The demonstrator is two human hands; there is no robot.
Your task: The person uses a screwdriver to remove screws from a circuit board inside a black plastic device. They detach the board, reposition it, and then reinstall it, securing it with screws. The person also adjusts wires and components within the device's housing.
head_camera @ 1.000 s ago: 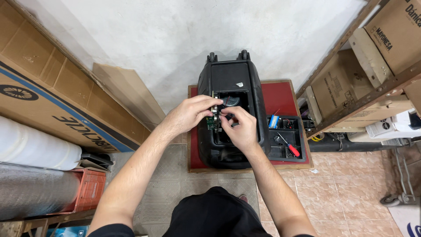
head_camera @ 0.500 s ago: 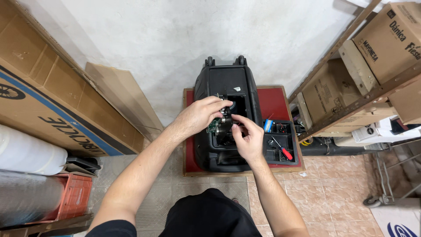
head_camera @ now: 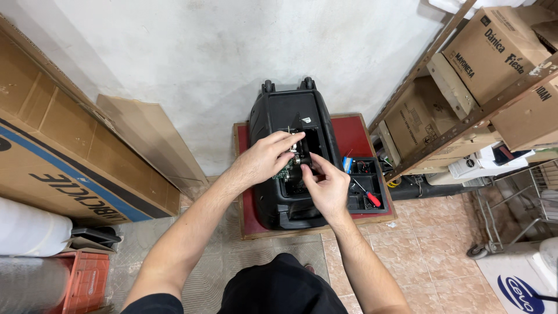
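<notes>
A black portable speaker cabinet (head_camera: 290,119) lies on its back on a low red-topped table (head_camera: 356,135), its rear panel opening facing up. My left hand (head_camera: 268,156) grips a green circuit board (head_camera: 285,172) with a metal part at the opening's edge. My right hand (head_camera: 324,185) pinches a small dark part on the same board from the near side. Both hands meet over the opening and hide most of the board.
A black tray (head_camera: 367,187) with a red-handled screwdriver (head_camera: 371,197) sits on the table's right. Cardboard boxes on a metal rack (head_camera: 482,104) stand at right, large flat cartons (head_camera: 70,145) lean at left, a red crate (head_camera: 84,282) at lower left.
The view has shifted slightly downward and left. Both hands stay on the circuit board at the opening, with the fingers adjusted a little.
</notes>
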